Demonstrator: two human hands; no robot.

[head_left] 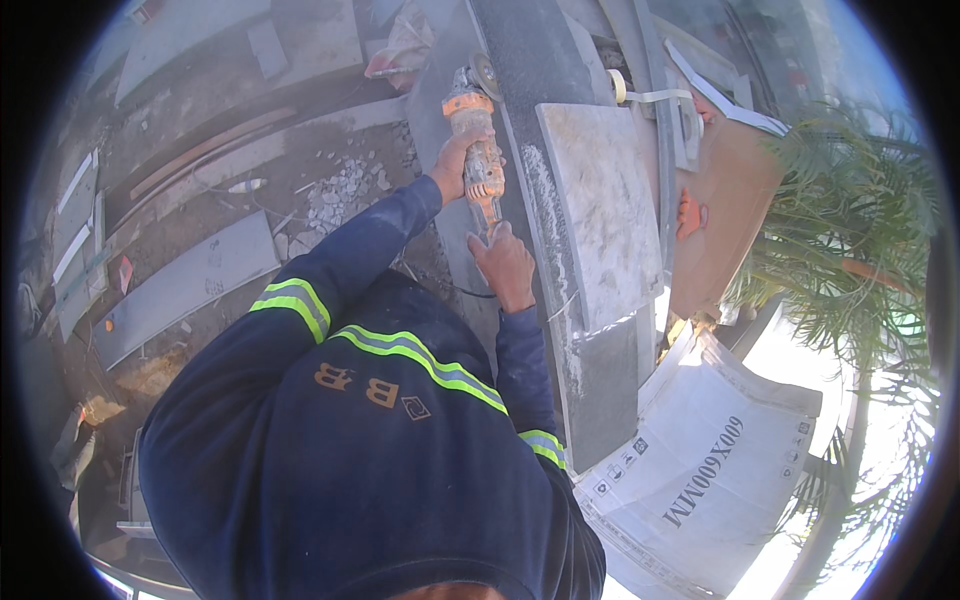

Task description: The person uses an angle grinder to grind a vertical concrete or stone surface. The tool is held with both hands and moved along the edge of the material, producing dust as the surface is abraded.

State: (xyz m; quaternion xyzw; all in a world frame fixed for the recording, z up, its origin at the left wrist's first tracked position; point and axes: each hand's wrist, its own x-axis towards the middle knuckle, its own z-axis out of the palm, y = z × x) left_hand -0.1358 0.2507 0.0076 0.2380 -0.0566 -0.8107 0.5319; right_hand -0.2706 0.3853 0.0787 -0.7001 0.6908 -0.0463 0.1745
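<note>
The grinder point(484, 172), by the gray slab point(605, 400), has the left hand point(455, 165) gripping its middle, the right hand point(508, 267) its back. A crumpled bag point(402, 45) is near. White cardboard point(700, 455) has dark writing.

A long dark slab point(601, 395) runs from 12 to nearly 5 o'clock, a pale tile point(605, 220) lying on it at 2. The ground point(180, 220) bears rubble point(345, 190) and a plank point(212, 153) at 10, a grey panel point(190, 290) at 9.

Left grip point(460, 165) curled, well forward on an inward-slanting arm point(370, 235); right grip point(508, 268) curled, nearer the torso point(400, 480)
</note>
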